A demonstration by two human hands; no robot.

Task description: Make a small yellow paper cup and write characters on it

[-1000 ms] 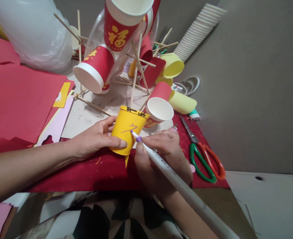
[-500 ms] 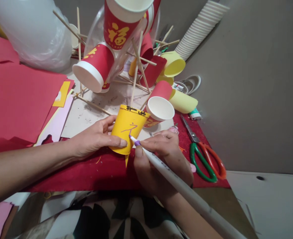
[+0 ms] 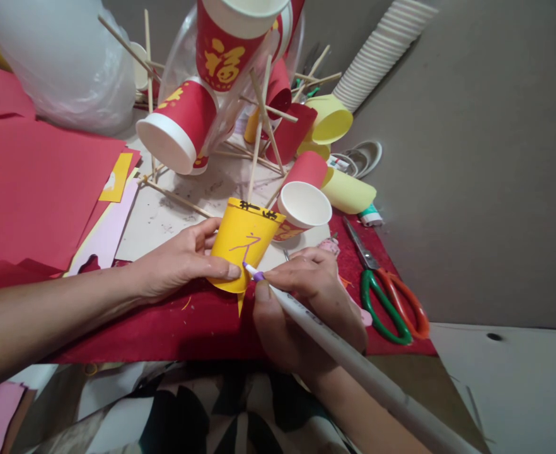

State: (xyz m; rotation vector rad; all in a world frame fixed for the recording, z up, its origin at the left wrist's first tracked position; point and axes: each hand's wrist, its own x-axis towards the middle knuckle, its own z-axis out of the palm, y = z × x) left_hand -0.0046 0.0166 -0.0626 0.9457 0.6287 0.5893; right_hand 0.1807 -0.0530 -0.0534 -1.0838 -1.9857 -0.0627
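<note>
A yellow paper-covered cup (image 3: 233, 261), marked with black along its top edge and purple strokes on its side, is gripped by my left hand (image 3: 181, 258), thumb across its front. In my right hand (image 3: 311, 302) is a white marker pen (image 3: 320, 337) with a purple tip, which touches the yellow paper below the strokes. The fingers behind the cup are partly hidden. Just behind it, to the right, a red and white paper cup (image 3: 305, 205) lies tilted with its mouth facing me.
Scissors (image 3: 384, 290) with green and orange handles lie at the right. Wooden sticks (image 3: 259, 135) and red paper cups (image 3: 221, 53) stand tied together behind. Red paper sheets (image 3: 36, 189) cover the left. A stack of white cups (image 3: 384, 53) leans against the wall; a plastic bag (image 3: 70, 57) sits back left.
The marker tip has moved slightly down, lengthening the purple vertical stroke on the yellow cup. My left hand keeps its hold in the same place.
</note>
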